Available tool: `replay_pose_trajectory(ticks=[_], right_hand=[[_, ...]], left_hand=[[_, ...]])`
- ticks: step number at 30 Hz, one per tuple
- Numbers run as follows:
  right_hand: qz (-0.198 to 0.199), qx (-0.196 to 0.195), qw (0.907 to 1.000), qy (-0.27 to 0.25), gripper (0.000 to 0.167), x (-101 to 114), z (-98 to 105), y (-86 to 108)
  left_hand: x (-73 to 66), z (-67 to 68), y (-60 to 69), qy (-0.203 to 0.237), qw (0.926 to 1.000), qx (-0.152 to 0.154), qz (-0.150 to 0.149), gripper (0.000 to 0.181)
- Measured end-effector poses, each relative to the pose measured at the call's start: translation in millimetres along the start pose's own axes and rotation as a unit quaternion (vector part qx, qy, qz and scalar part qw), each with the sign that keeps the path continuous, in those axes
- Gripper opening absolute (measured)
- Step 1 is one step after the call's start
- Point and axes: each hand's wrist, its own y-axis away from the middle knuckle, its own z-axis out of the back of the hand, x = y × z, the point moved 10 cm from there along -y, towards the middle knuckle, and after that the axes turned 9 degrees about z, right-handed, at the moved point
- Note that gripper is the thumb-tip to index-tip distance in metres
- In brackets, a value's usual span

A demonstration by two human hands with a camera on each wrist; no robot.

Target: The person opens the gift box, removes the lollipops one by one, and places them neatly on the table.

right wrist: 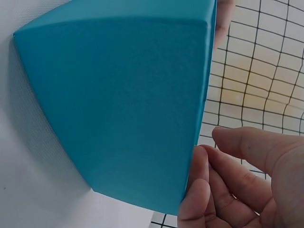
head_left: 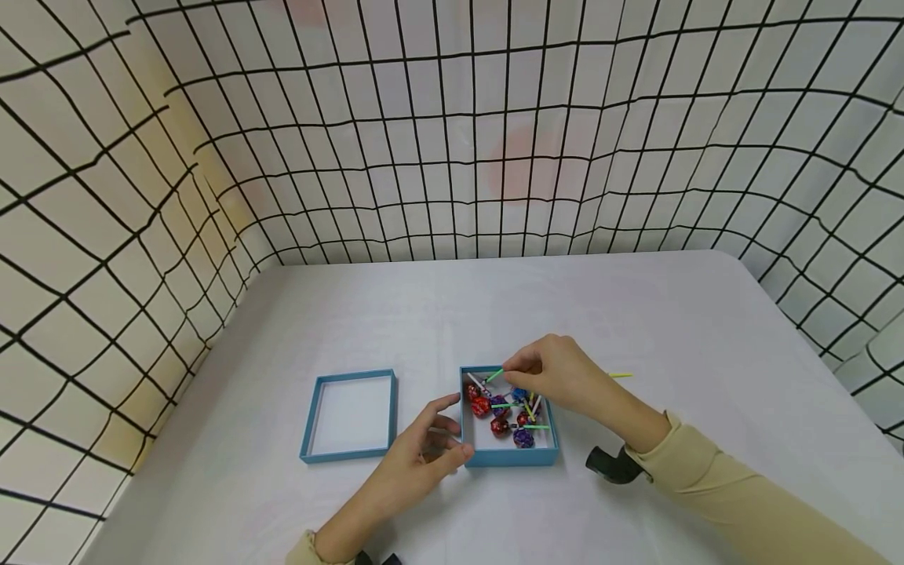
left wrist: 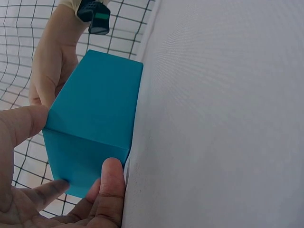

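Observation:
A blue box with a white inside holds several lollipops in red, purple and blue wrappers. Touching its left side are the fingertips of my left hand, with the thumb by the near left corner. In the left wrist view, that hand lies against the blue wall. Over the back right part of the box, my right hand pinches a green lollipop stick. The right wrist view shows this hand beside the box wall, which hides the lollipops.
A shallow blue lid with a white inside lies left of the box on the white table. Beyond the right hand, a yellow stick shows on the table. Black-lined netting surrounds the table's back and sides.

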Motion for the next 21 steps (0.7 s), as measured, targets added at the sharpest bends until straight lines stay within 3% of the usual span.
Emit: replay_pose_trajectory(ticks=[10,21], right_hand=[[0.017,-0.012,0.9997,-0.013,0.003,4,-2,-6.5],[0.027,0.014,0.9988,-0.038,0.01,6,-12,-16.1]], left_hand=[[0.2,-0.1,0.1,0.0,1.0,0.002,-0.002,0.067],[0.5,-0.7,0.1,0.001,1.0,0.003,-0.002,0.068]])
